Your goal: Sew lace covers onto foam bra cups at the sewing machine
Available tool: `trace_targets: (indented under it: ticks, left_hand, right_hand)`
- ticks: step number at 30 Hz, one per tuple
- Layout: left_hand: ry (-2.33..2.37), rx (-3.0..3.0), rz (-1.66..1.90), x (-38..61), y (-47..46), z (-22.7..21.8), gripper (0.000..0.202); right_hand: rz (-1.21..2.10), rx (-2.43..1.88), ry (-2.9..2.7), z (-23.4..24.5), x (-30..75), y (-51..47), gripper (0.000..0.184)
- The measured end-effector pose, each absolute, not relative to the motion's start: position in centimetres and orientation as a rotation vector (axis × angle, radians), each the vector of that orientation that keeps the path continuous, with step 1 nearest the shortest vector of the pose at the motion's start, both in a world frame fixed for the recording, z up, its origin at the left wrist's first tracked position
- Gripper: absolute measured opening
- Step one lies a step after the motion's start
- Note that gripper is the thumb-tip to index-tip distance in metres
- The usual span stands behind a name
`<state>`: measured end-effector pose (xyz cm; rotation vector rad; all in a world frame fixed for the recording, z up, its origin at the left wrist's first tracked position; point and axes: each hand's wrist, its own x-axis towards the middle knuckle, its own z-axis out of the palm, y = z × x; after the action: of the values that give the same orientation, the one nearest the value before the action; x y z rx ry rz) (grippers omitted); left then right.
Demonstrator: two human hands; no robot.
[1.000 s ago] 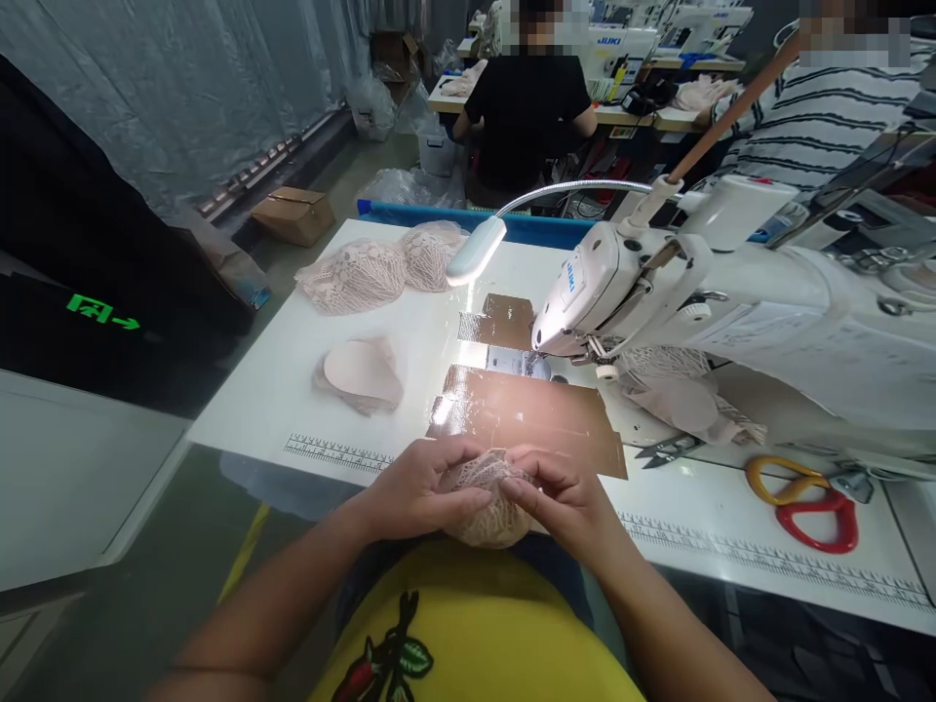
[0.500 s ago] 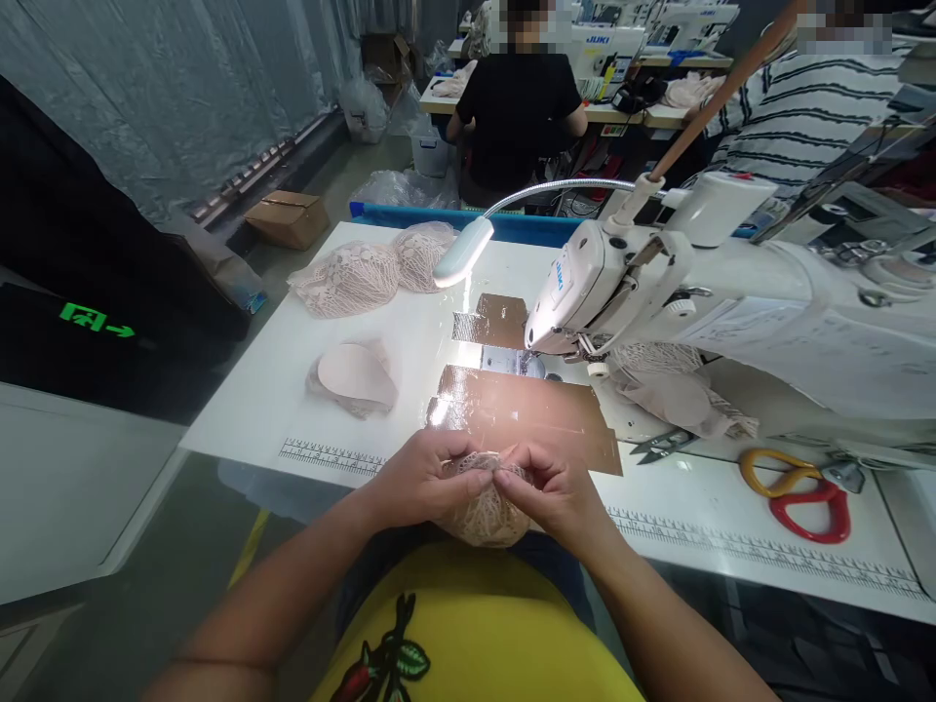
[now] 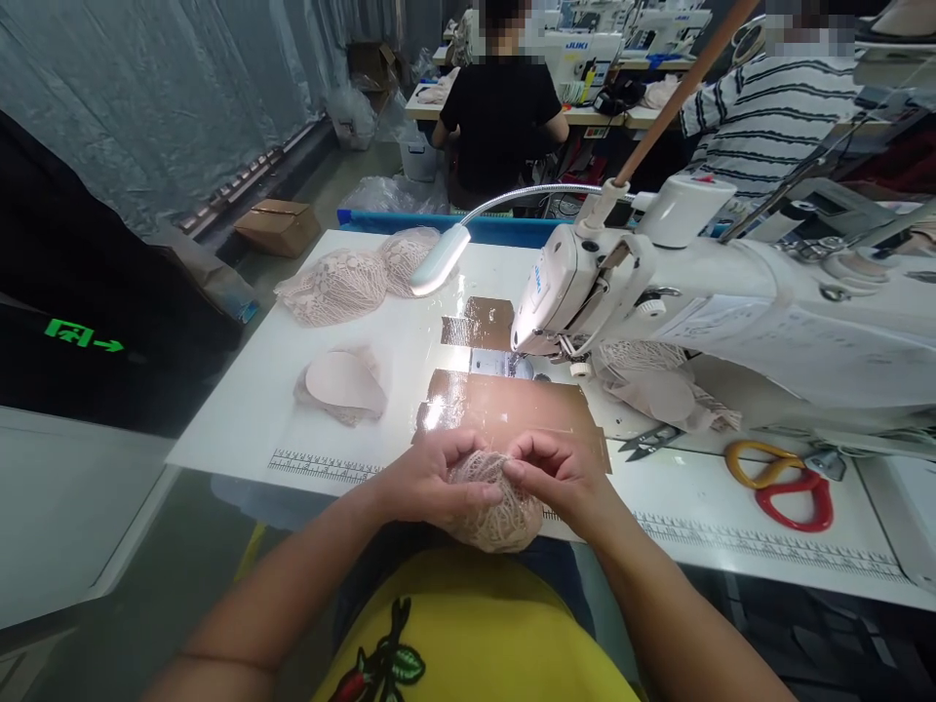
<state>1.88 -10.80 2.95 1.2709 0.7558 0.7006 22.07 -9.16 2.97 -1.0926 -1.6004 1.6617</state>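
Note:
Both my hands hold a beige lace cup piece [image 3: 497, 512] at the near edge of the white sewing table [image 3: 249, 409]. My left hand [image 3: 428, 478] curls round its left side, fingers closed on the lace. My right hand [image 3: 560, 478] pinches its top edge from the right. Just beyond my hands lies a shiny brown plate [image 3: 512, 405] under the needle of a white sewing machine [image 3: 658, 292], lit by a gooseneck lamp [image 3: 439, 258].
A plain foam cup [image 3: 340, 385] lies at the table's left, and lace cups [image 3: 343, 283] are piled at the far left. More fabric [image 3: 658, 385] sits under the machine arm. Small snips [image 3: 647, 441] and red-and-yellow scissors [image 3: 786, 478] lie to the right. Two people sit at machines behind.
My hands have shifted slightly on the lace piece, the fingers regripping its top edge. The view has drifted a little to the right.

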Motion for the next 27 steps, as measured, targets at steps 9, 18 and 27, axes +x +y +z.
trace_targets:
  ticks: [9,18,27]
  left_hand:
    - [0.819,0.785,0.859,3.4,-9.7,1.5,0.029]
    - [1.611,1.902,1.261,0.0,-4.7,4.9,0.033]
    - [1.619,2.668,0.203,9.3,-2.6,-0.7,0.017]
  right_hand:
    - [1.658,-1.113,-1.524,2.4,22.5,-7.5,0.028]
    - [1.034,-1.473,-1.767,3.3,28.0,-5.8,0.027]
    - [0.728,-1.428,-2.341,3.0,24.5,-2.5,0.027]
